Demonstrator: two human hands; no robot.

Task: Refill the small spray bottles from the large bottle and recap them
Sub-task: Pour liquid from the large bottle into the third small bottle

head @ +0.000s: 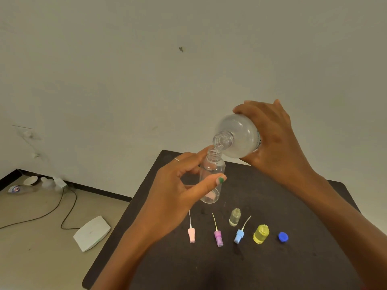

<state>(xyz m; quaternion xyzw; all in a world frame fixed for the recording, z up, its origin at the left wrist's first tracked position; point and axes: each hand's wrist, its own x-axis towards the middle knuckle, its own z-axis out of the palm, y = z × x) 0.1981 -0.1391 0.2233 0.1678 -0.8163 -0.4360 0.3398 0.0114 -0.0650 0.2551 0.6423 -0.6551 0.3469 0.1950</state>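
My left hand holds a small clear spray bottle upright above the dark table, uncapped. My right hand grips the large clear bottle, tilted with its open mouth touching the small bottle's neck. On the table lie three spray heads with dip tubes: pink, purple and blue. A tiny clear bottle and a yellow bottle stand uncapped beside them. A blue cap lies at the right.
The table stands near a plain wall. On the floor to the left lie a white flat device, black cables, a paper cup and small litter by the skirting.
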